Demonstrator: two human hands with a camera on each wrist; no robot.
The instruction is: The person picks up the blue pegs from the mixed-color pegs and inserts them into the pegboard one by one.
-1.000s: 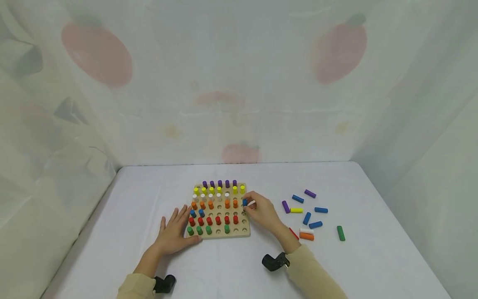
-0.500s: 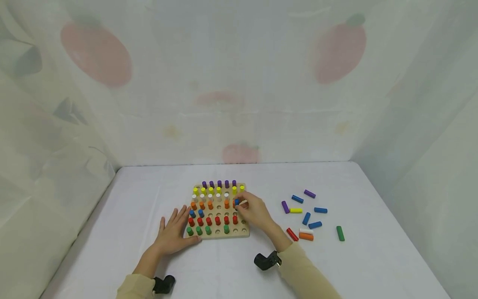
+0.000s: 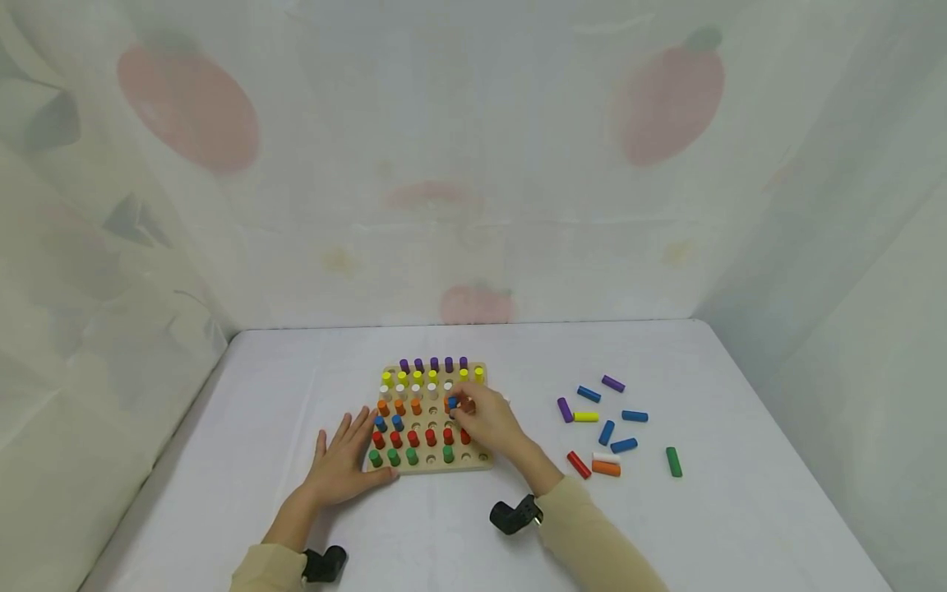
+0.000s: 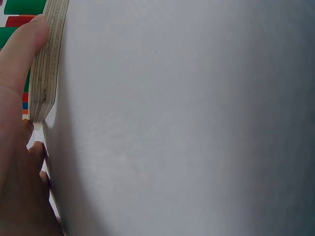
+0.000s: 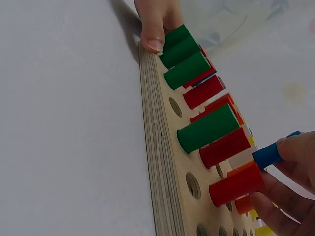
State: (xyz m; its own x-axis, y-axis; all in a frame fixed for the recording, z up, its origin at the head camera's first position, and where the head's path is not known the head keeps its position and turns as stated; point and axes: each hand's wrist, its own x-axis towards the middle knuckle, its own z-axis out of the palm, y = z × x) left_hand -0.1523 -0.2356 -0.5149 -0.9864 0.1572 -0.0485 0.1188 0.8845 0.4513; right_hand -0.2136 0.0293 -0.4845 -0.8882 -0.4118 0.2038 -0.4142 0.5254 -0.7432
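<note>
A wooden pegboard (image 3: 462, 466) lies on the table with rows of coloured pegs standing in it. Between the thumb and fingers of my right hand (image 3: 484, 418) a blue peg (image 5: 268, 155) is pinched, tilted, above the board's right half. In the right wrist view, two fingertips (image 5: 258, 200) are right at a red peg (image 5: 237, 184) standing in its hole. My left hand (image 3: 336, 469) is spread at the board's left side, its thumb (image 4: 37, 32) on the near edge. Two blue pegs (image 3: 389, 423) stand in the row behind the red pegs.
Loose pegs lie on the right of the table, among them a purple peg (image 3: 613, 383), a yellow peg (image 3: 586, 417), a red peg (image 3: 579, 464), an orange peg (image 3: 606, 469) and a green peg (image 3: 673, 462). Pale curtains surround the white table (image 3: 296, 362).
My right hand has moved left over the board with the blue peg, from its right edge toward the middle columns. My left hand has stayed in place.
</note>
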